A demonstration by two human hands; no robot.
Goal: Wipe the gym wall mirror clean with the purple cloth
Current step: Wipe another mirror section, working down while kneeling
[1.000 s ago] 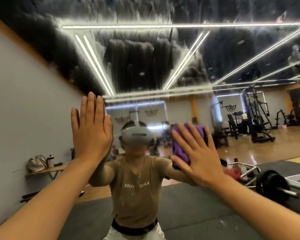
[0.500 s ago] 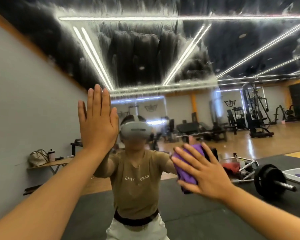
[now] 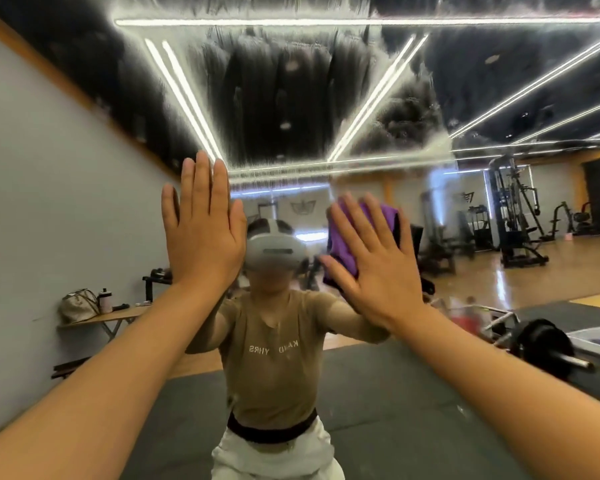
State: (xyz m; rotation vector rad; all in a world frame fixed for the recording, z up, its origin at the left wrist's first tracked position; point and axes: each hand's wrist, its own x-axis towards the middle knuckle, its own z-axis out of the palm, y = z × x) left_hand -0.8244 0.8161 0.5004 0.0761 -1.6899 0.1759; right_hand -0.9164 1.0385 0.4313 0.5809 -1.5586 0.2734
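The gym wall mirror [image 3: 326, 109] fills the view, its upper half streaked with white smears. My left hand [image 3: 203, 233] lies flat on the glass left of centre, fingers straight and pointing up. My right hand [image 3: 373, 261] presses the purple cloth [image 3: 347, 237] flat against the mirror with spread, straight fingers, level with my reflected head. Most of the cloth is hidden under my palm; its top and left edges stick out.
The mirror reflects me crouching on a dark mat, a barbell [image 3: 544, 344] and a white tub [image 3: 596, 341] holding something purple at the right, weight machines [image 3: 513, 220] behind, and a small table [image 3: 111, 317] with a bag along the grey wall at the left.
My right hand slid the cloth down and to the right, then back up the glass. My left hand stayed flat on the mirror.
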